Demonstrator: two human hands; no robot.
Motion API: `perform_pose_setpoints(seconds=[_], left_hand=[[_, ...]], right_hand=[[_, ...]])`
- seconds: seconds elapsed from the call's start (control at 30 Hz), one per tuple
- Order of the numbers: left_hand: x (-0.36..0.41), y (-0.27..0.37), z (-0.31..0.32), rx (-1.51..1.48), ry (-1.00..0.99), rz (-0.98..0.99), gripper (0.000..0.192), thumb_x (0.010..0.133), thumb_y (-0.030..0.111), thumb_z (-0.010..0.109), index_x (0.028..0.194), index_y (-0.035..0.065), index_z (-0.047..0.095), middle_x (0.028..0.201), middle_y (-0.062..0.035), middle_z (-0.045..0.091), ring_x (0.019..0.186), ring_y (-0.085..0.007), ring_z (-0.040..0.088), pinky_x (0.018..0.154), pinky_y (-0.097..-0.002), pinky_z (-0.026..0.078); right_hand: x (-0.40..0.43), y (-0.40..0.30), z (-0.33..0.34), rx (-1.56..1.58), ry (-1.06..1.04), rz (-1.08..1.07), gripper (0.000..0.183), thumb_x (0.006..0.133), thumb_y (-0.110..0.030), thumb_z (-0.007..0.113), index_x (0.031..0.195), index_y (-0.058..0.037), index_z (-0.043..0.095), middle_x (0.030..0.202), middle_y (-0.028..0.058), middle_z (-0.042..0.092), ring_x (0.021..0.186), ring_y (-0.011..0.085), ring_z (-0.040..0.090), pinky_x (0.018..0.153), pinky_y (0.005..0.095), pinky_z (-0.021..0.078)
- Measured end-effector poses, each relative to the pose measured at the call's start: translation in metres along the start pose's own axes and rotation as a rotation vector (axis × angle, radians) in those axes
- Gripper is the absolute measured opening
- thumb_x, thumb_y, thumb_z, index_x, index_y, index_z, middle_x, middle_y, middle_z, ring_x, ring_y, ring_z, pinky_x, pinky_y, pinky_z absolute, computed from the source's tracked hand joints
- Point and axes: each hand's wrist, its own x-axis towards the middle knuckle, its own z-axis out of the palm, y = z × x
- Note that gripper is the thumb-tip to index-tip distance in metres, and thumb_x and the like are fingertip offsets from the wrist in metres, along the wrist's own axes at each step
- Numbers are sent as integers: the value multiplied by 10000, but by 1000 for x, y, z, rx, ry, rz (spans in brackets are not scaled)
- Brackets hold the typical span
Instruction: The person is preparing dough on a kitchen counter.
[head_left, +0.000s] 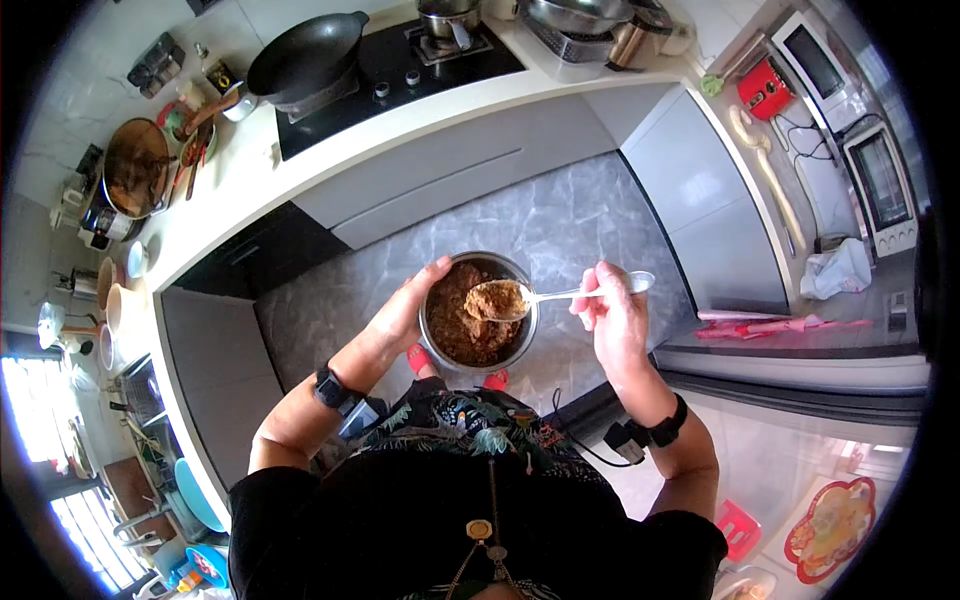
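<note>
My left hand (409, 307) grips the left rim of a round metal bowl (534, 330), its thumb lying along the top edge. Inside the bowl is a brown, crumbly minced mixture (457, 341). My right hand (615, 315) pinches the handle of a metal spoon (555, 295) between thumb and fingers. The spoon's bowl is over the mixture and carries a heaped lump of it (495, 301). Both hands are held in front of my body, above the tiled floor. The bowl's underside is hidden from this view.
Ahead runs a counter (480, 97) with a black wok (307, 60) and a saucepan (448, 19) on the gas hob (382, 112). To the left stand a glass lid (137, 166) and a sink tap (139, 525). At right are a microwave (814, 60) and a toaster oven (883, 184).
</note>
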Motion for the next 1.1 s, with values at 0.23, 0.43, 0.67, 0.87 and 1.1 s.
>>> perform_pose_setpoints(seconds=[0.23, 0.43, 0.67, 0.87, 1.1], left_hand=[[-59, 35, 62, 119, -130, -220, 819, 847, 597, 549, 1350, -30, 390, 1310, -282, 468, 1167, -367, 527, 933, -458, 497], [-85, 37, 97, 179, -215, -314, 908, 759, 640, 614, 1339, -31, 418, 1251, -220, 552, 1122, -292, 572, 959, -391, 476], [-83, 25, 110, 185, -198, -302, 931, 757, 669, 582, 1351, -26, 410, 1271, -211, 542, 1130, -303, 566, 981, -400, 452], [-87, 18, 103, 48, -111, -261, 889, 779, 668, 565, 1324, -24, 441, 1266, -211, 545, 1136, -317, 561, 988, -422, 447], [-83, 20, 90, 20, -21, -131, 765, 897, 603, 457, 1374, 10, 383, 1353, -201, 462, 1217, -300, 497, 1021, -420, 421]], right_hand=[[-47, -94, 6, 226, -59, 10, 263, 939, -245, 476, 759, -58, 519, 661, 51, 523, 500, 162, 520, 430, 226, 402], [-93, -159, 13, 248, -512, -258, 290, 922, -205, 488, 679, -53, 539, 520, 73, 554, 417, 199, 520, 500, 318, 369], [-85, -193, -2, 66, -876, -297, 108, 908, -110, 571, 850, -32, 616, 719, 118, 626, 547, 207, 597, 555, 325, 466], [-77, -146, -17, 177, -635, -217, 162, 951, -179, 507, 848, -85, 424, 772, 4, 410, 707, 138, 506, 648, 347, 451], [-98, -108, -13, -821, -493, -774, 222, 893, -238, 619, 995, -40, 629, 807, 90, 635, 620, 199, 588, 560, 330, 410]])
